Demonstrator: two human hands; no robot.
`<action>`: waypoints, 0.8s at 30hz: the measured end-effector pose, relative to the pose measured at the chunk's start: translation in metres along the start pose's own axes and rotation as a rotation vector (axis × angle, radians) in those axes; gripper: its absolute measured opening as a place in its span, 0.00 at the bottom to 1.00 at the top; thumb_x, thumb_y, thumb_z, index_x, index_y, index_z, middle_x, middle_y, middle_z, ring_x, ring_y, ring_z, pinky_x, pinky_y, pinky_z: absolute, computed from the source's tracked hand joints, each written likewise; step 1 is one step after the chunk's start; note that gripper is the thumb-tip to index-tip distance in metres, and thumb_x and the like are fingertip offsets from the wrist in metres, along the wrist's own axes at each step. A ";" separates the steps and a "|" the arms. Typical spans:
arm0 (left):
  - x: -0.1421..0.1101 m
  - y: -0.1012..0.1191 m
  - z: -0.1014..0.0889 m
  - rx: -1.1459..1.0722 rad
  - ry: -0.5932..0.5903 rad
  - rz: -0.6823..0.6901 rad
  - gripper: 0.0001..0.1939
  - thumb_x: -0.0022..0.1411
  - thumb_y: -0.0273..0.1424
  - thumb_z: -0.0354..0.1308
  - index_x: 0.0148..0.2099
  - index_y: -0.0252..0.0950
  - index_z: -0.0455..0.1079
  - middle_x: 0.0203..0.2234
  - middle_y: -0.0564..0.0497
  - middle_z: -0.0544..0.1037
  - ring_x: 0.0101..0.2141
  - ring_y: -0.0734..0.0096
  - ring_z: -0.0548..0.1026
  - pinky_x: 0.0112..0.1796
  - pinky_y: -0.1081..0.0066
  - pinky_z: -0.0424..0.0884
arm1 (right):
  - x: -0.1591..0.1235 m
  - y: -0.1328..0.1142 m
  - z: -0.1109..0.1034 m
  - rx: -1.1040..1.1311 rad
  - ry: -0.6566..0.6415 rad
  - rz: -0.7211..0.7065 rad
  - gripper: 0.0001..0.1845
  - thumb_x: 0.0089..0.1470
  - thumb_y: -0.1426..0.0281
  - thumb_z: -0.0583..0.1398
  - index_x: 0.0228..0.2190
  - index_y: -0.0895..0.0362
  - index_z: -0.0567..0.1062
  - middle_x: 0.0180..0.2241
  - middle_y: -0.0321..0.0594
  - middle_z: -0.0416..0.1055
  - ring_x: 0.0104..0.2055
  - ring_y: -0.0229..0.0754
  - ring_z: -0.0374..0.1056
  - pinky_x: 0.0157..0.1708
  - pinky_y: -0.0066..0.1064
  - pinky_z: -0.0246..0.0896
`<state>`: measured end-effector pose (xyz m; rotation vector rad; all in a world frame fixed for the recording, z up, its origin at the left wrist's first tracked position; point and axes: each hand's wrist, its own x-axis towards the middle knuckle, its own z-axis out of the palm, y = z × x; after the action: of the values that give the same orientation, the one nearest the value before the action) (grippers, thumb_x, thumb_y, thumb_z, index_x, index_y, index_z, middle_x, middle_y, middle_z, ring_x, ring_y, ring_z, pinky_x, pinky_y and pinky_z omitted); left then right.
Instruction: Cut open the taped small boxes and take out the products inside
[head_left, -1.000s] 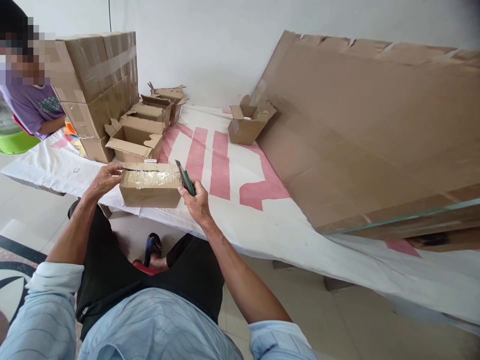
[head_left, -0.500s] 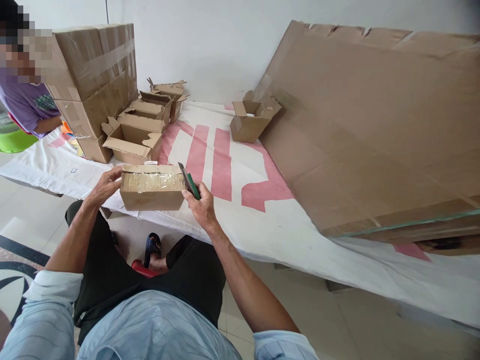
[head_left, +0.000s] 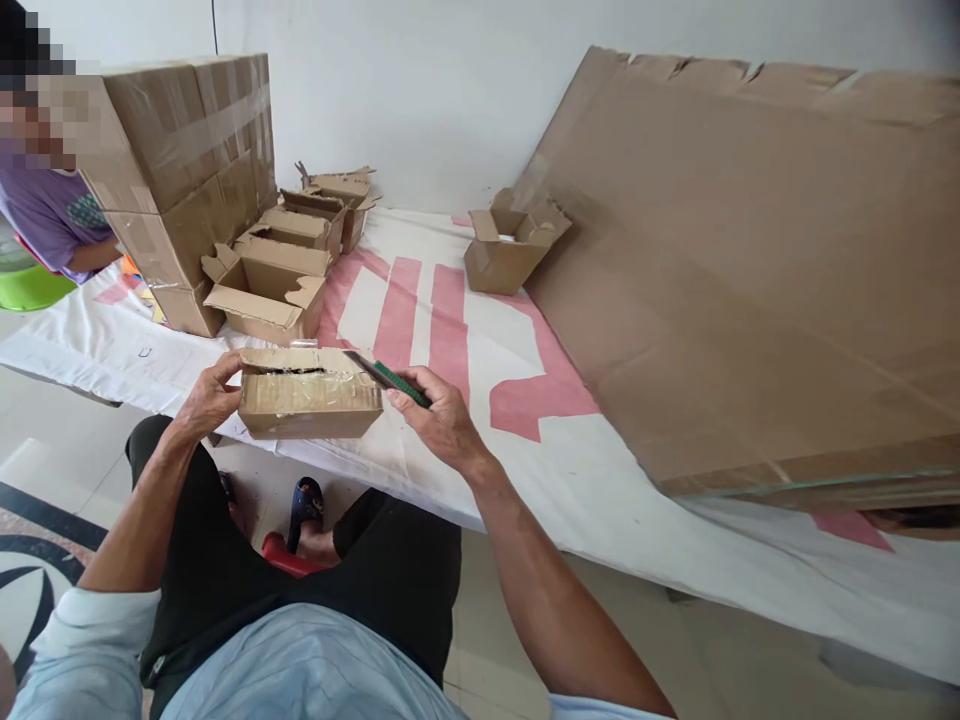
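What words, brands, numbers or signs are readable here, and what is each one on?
None that I can read.
White cloth: a small blue mark, too small to tell whether it is a letter.
Purple shirt: a dark green print, too blurred to make out.
Cardboard box and green-handled knife: no legible lettering.

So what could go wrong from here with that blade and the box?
The green-handled box cutter in the right hand points over the taped cardboard box toward the left hand's side, so a slip might cut the left hand. The box also sits near the front edge of the cloth-covered table, so a hard push could tip it off.
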<state>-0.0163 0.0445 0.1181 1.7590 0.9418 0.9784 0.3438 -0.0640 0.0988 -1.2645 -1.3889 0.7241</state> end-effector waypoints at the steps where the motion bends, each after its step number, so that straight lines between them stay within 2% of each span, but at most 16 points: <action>1: -0.001 -0.001 0.000 0.004 0.005 0.005 0.25 0.53 0.46 0.84 0.51 0.43 0.90 0.64 0.41 0.82 0.67 0.38 0.77 0.50 0.61 0.86 | 0.000 -0.003 -0.003 0.000 -0.031 -0.003 0.17 0.61 0.54 0.71 0.43 0.52 0.84 0.34 0.35 0.79 0.34 0.43 0.70 0.36 0.36 0.69; 3: -0.004 -0.003 0.000 0.023 0.014 0.010 0.25 0.53 0.46 0.84 0.52 0.44 0.90 0.65 0.41 0.82 0.68 0.38 0.77 0.49 0.61 0.86 | 0.003 -0.008 -0.010 -0.005 -0.069 -0.013 0.15 0.61 0.55 0.70 0.43 0.52 0.84 0.34 0.36 0.80 0.35 0.44 0.72 0.38 0.37 0.71; 7: -0.008 -0.007 -0.001 0.049 0.009 0.013 0.26 0.55 0.44 0.83 0.56 0.48 0.89 0.68 0.43 0.80 0.70 0.40 0.75 0.51 0.61 0.85 | 0.014 -0.019 -0.024 -0.071 -0.065 -0.069 0.16 0.63 0.55 0.70 0.46 0.51 0.87 0.37 0.38 0.84 0.38 0.47 0.76 0.41 0.39 0.73; 10: -0.009 -0.009 0.000 0.062 0.020 0.010 0.26 0.55 0.43 0.82 0.57 0.48 0.89 0.69 0.43 0.79 0.70 0.40 0.75 0.52 0.60 0.84 | 0.021 -0.030 -0.025 -0.120 -0.118 -0.103 0.16 0.64 0.56 0.70 0.47 0.50 0.90 0.41 0.40 0.87 0.41 0.49 0.79 0.43 0.39 0.75; 18: -0.006 -0.003 0.007 0.121 -0.014 0.010 0.25 0.59 0.42 0.78 0.58 0.48 0.88 0.66 0.44 0.80 0.65 0.44 0.78 0.50 0.62 0.84 | 0.044 -0.063 -0.003 -0.207 -0.387 -0.219 0.14 0.67 0.61 0.66 0.47 0.50 0.92 0.42 0.40 0.89 0.42 0.49 0.81 0.45 0.40 0.75; 21: -0.004 -0.003 0.009 0.160 -0.021 0.017 0.24 0.59 0.38 0.76 0.58 0.47 0.88 0.65 0.44 0.81 0.62 0.45 0.79 0.48 0.62 0.83 | 0.056 -0.071 0.005 -0.258 -0.432 -0.249 0.14 0.66 0.63 0.67 0.47 0.50 0.92 0.41 0.39 0.89 0.41 0.48 0.81 0.44 0.38 0.73; 24: -0.003 -0.004 0.009 0.176 -0.026 0.024 0.24 0.57 0.34 0.74 0.58 0.48 0.88 0.65 0.45 0.81 0.61 0.46 0.80 0.48 0.61 0.82 | 0.068 -0.069 0.013 -0.310 -0.421 -0.264 0.11 0.63 0.63 0.70 0.44 0.49 0.92 0.38 0.39 0.88 0.41 0.49 0.80 0.42 0.37 0.71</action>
<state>-0.0103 0.0397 0.1111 1.9285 1.0179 0.9088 0.3207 -0.0150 0.1799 -1.1680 -2.0327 0.6285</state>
